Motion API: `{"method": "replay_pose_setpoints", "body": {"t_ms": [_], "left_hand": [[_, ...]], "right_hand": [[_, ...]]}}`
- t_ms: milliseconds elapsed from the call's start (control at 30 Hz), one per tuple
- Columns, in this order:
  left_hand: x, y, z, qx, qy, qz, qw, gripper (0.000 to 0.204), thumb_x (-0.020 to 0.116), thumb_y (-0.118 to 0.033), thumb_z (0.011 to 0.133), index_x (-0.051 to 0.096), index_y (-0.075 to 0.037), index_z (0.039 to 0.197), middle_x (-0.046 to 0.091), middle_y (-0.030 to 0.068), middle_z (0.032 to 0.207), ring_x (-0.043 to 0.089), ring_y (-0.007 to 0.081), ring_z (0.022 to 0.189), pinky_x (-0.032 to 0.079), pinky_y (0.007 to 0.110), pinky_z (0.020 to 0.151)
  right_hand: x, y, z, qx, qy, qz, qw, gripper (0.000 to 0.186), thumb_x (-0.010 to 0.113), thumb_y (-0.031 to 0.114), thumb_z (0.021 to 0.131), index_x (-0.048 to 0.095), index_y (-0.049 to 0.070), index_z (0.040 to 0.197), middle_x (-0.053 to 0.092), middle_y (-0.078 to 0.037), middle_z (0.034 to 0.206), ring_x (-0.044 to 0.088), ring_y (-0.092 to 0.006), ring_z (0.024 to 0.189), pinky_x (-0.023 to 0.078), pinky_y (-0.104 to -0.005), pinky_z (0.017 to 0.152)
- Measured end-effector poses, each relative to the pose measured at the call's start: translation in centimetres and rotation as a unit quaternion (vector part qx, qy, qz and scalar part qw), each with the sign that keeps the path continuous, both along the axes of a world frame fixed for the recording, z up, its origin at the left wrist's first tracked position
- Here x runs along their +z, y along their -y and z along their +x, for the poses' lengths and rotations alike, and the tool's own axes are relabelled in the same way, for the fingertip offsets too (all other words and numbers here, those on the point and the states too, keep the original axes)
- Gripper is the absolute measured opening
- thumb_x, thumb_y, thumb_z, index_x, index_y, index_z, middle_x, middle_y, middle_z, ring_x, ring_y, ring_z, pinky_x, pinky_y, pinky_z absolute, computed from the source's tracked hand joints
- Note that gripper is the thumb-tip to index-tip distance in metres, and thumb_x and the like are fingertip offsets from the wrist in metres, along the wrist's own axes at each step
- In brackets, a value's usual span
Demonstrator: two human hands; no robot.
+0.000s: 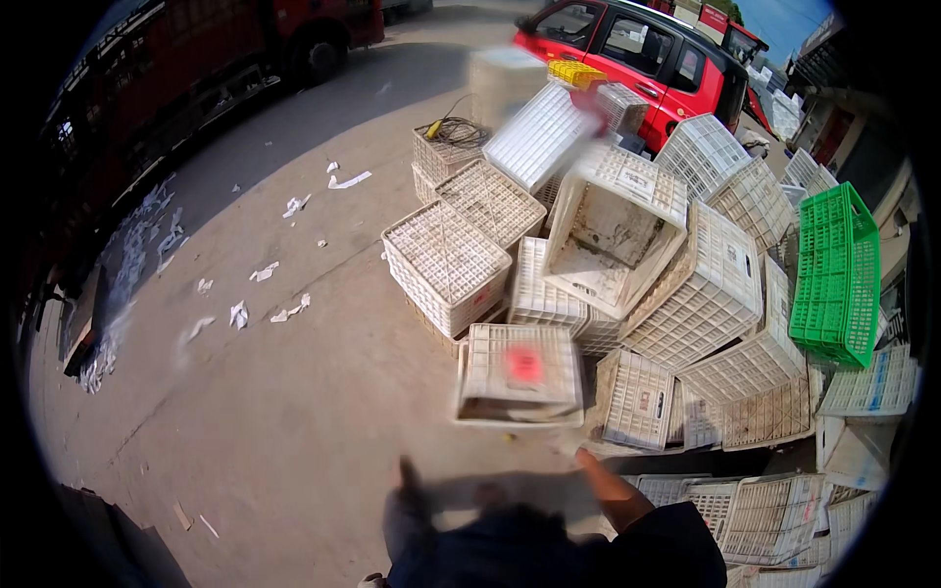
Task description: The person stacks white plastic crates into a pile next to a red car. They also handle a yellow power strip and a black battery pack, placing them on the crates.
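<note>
**A:** ok so where are the hands here?

**B:** Bottom edge. The bare right hand [600,480] reaches forward over the grey concrete ground [294,421]. The left hand [407,477] is just a dark smear off to the other side.

**A:** Fingers wide, narrow, gripping something?

**B:** Honestly can't tell for either, too blurry. Nothing I can make out in the right one tho.

**A:** And the nearest thing?

**B:** An off-white rectangular plastic lattice crate with a red patch [520,374], just ahead of both hands and also kinda blurred. Bare ground shows between it and the right hand, so they look apart.

**A:** What's around it?

**B:** Messy heap of off-white plastic lattice crates [701,294] behind and to the right, lying at all angles. A bright green plastic lattice crate [838,274] leans on the far right, and a shiny red vehicle [627,78] sits behind the lot.
</note>
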State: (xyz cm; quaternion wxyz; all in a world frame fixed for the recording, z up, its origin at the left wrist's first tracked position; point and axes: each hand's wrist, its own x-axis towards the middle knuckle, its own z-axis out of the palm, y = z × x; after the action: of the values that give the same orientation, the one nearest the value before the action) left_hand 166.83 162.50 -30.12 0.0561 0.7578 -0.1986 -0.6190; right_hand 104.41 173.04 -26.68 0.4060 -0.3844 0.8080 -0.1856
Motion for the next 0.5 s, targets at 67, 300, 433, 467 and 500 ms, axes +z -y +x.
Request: {"method": "replay_pose_setpoints", "body": {"t_ms": [67, 300, 433, 467, 500], "left_hand": [[-1.3, 3.6, -0.6, 0.012, -0.004, 0.034, 0.999, 0.038, 0.056, -0.005, 0.088, 0.054, -0.002, 0.126, 0.066, 0.0178, 0.103, 0.065, 0.0266, 0.075, 0.054, 0.038, 0.061], [-2.6, 26.0, 1.0, 0.001, -0.018, 0.055, 0.998, 0.039, 0.053, 0.0, 0.086, 0.053, -0.001, 0.125, 0.065, 0.0178, 0.096, 0.061, 0.0234, 0.065, 0.05, 0.037, 0.052], [-0.4, 42.7, 3.8, -0.005, 0.016, -0.019, 1.0, 0.04, 0.051, 0.003, 0.085, 0.052, -0.001, 0.125, 0.065, 0.0179, 0.093, 0.059, 0.0215, 0.06, 0.047, 0.036, 0.047], [0.4, 47.4, 3.8, -0.009, 0.016, -0.046, 0.999, 0.04, 0.051, 0.004, 0.085, 0.051, -0.001, 0.125, 0.065, 0.0179, 0.092, 0.059, 0.0211, 0.059, 0.047, 0.036, 0.046], [1.4, 52.0, 3.5, -0.02, 0.017, -0.074, 0.997, 0.04, 0.05, 0.004, 0.085, 0.051, -0.001, 0.125, 0.065, 0.0179, 0.091, 0.058, 0.0206, 0.057, 0.046, 0.036, 0.045]], "right_hand": [[1.8, 9.9, -0.8, -0.026, -0.056, -0.033, 0.998, 0.033, 0.063, 0.034, 0.086, 0.071, 0.005, 0.1, 0.071, -0.013, 0.085, 0.067, -0.0233, 0.077, 0.052, -0.0369, 0.074], [6.0, 30.7, 3.4, -0.098, -0.02, 0.054, 0.994, 0.033, 0.065, 0.035, 0.083, 0.072, 0.007, 0.099, 0.071, -0.014, 0.089, 0.068, -0.0276, 0.082, 0.052, -0.0384, 0.077], [3.2, 35.0, 7.0, -0.062, 0.023, 0.052, 0.996, 0.032, 0.063, 0.035, 0.083, 0.071, 0.006, 0.093, 0.069, -0.013, 0.082, 0.066, -0.0257, 0.073, 0.051, -0.0386, 0.07], [2.4, 35.8, 7.7, -0.102, 0.056, 0.081, 0.99, 0.031, 0.063, 0.035, 0.083, 0.071, 0.006, 0.091, 0.069, -0.013, 0.08, 0.065, -0.0252, 0.071, 0.051, -0.0386, 0.068], [1.6, 36.4, 8.2, -0.125, 0.08, 0.103, 0.984, 0.031, 0.062, 0.035, 0.083, 0.071, 0.006, 0.09, 0.068, -0.013, 0.078, 0.065, -0.0248, 0.069, 0.05, -0.0387, 0.066]]}}
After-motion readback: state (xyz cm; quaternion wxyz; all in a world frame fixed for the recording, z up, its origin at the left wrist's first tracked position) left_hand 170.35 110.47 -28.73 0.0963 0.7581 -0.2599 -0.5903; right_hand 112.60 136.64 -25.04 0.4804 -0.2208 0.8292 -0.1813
